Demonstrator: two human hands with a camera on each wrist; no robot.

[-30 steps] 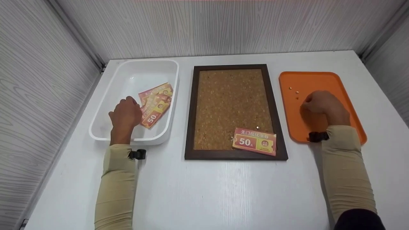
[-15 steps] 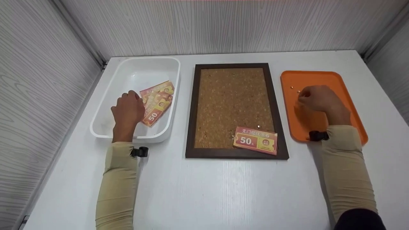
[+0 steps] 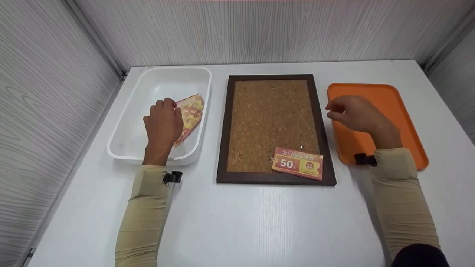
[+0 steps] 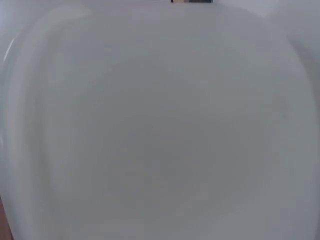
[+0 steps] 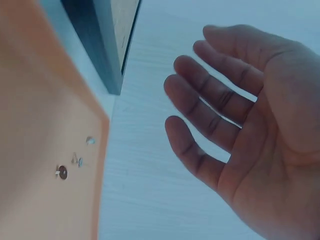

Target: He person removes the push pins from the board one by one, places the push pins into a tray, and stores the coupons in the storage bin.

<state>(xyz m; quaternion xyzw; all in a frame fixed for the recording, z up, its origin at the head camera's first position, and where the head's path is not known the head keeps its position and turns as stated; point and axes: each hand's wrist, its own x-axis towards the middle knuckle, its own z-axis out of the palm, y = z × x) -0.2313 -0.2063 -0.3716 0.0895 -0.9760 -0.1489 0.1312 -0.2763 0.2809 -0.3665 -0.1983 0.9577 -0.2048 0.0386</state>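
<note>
In the head view my left hand [image 3: 164,120] is over the white tub [image 3: 120,148], back up, fingers loosely bent, overlapping the left part of several red and yellow coupons [image 3: 191,120]. Its fingertips are mostly hidden. My right hand [image 3: 354,113] hovers over the left edge of the orange tray [image 3: 386,96], its thumb and index finger pointing toward the framed corkboard [image 3: 272,111]. The right wrist view has its palm [image 5: 260,165] and relaxed, slightly bent fingers, with nothing visible between them. Several small thumbtacks [image 5: 62,172] lie in the tray.
A red and yellow coupon stack [image 3: 297,164] lies at the corkboard's lower right corner, overlapping its dark frame [image 3: 274,178]. One shiny tack [image 3: 301,147] is on the cork just above it. White table [image 3: 237,222] extends in front; wood-grain panels [image 3: 267,33] stand around the back and sides.
My left hand has shifted right, covering more of the coupons. My right hand has moved left from the tray's middle to its left edge and its thumb and index finger have parted slightly.
</note>
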